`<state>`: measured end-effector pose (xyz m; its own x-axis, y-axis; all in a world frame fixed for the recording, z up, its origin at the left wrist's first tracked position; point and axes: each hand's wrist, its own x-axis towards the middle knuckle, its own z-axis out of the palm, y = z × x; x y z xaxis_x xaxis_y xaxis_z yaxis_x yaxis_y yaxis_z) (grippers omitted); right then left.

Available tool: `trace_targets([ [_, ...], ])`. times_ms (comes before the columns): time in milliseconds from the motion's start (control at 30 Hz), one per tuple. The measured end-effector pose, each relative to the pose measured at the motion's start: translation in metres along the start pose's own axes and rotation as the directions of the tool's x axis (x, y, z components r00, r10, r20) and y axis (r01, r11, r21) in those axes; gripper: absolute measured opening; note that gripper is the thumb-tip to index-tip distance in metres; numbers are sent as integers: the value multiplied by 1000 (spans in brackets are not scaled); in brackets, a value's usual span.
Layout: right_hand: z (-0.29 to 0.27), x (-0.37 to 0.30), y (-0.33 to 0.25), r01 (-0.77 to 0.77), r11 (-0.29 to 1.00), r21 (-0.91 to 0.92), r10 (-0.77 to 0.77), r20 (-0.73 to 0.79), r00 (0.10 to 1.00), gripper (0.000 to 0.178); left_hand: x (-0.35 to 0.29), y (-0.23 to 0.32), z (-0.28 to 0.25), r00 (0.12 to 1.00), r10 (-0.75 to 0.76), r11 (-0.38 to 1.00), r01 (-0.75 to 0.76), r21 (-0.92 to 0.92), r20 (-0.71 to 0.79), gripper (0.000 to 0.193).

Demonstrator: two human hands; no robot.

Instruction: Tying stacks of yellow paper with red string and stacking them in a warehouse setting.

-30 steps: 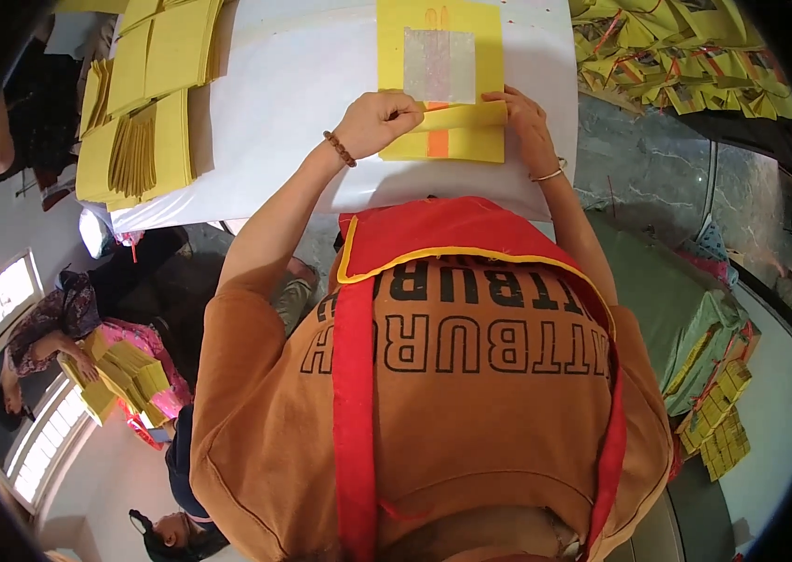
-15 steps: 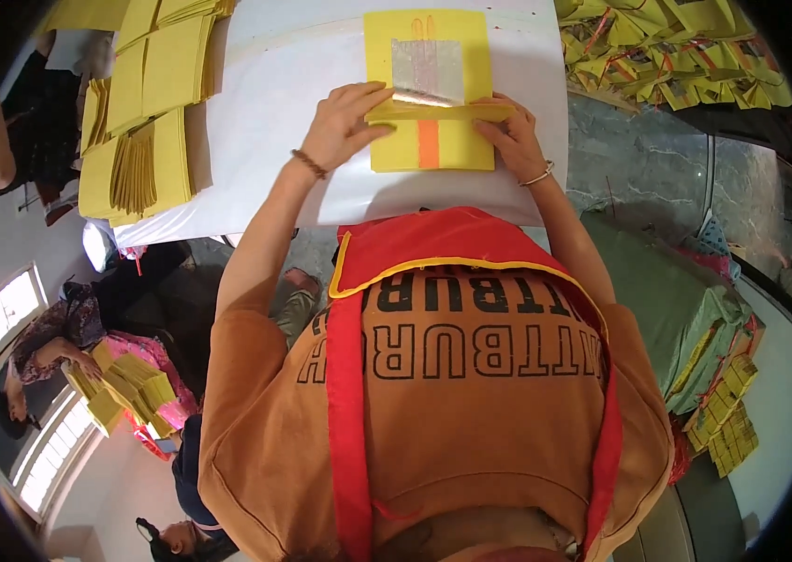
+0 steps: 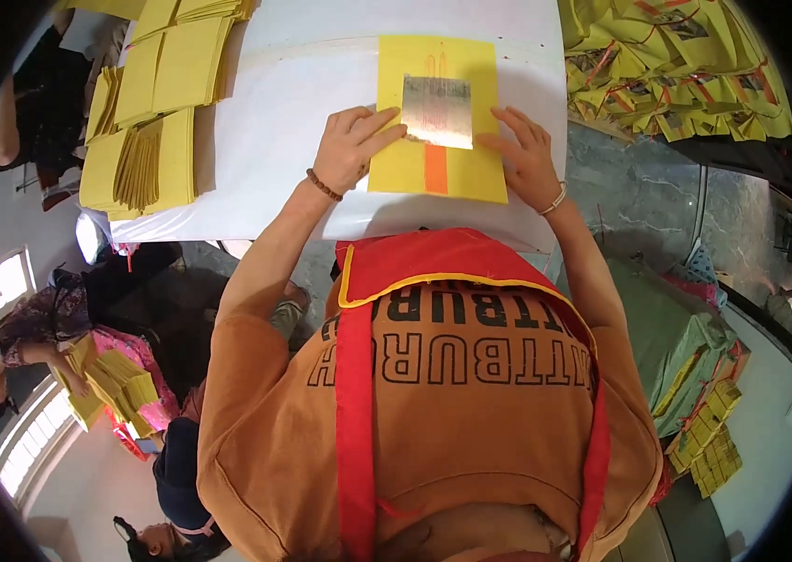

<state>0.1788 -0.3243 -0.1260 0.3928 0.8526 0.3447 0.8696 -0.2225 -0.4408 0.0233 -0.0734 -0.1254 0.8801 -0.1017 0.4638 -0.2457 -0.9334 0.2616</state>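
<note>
A yellow paper sheet (image 3: 391, 169) lies flat on the white-covered table in front of me. It carries a shiny silver foil square (image 3: 437, 98) with thin red lines, and an orange strip (image 3: 435, 170) runs down below the foil. My left hand (image 3: 349, 148) rests at the sheet's left side, its outstretched fingers reaching the foil's lower left corner. On the opposite side my right hand (image 3: 529, 161) has its fingers spread over the right edge, the thumb near the foil's lower right. Neither hand grasps anything that I can see.
Stacks of folded yellow paper (image 3: 185, 70) cover the table's left end, with a fanned bundle (image 3: 139, 169) nearest me. Yellow paper pieces with red strips (image 3: 682, 75) are heaped at the far right. Green-covered goods (image 3: 644, 328) stand right of me. Other people sit at the left.
A raised yellow fold that both hands held across the sheet has gone down, and the sheet lies flat. The fingers have loosened. Sheet and hands appear slightly lower in view.
</note>
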Motion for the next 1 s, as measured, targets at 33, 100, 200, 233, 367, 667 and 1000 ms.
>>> trace_targets([
  [33, -3, 0, -2, 39, 999, 22, -40, 23, 999, 35, -3, 2, -1, 1000, -6, 1000, 6, 1, 0, 39],
  [100, -6, -5, -6, 50, 997, 59, -53, 52, 997, 32, -10, 5, -2, 999, 41, 998, -41, -50, -13, 36],
  [200, -5, -13, -11, 33, 982, 188, -51, 95, 994, 26, -20, 19, -6, 999, 11, 991, -6, -136, 39, 31],
  [233, -3, -15, -11, 8, 961, 275, -39, 109, 993, 24, -21, 21, -7, 997, -30, 979, 43, -201, 67, 29],
  [367, 8, -12, -17, -86, 917, 390, 89, 9, 996, 16, -14, 19, -7, 978, -193, 906, 207, -370, 74, 22],
  [667, 15, 10, -19, -664, 583, 468, 629, 259, 733, 25, 13, 16, 6, 506, -696, 237, 831, -503, 509, 25],
  [1000, 18, 22, -29, -676, 484, 556, 760, 116, 639, 32, 18, 11, 20, 418, -733, 6, 793, -610, 537, 18],
])
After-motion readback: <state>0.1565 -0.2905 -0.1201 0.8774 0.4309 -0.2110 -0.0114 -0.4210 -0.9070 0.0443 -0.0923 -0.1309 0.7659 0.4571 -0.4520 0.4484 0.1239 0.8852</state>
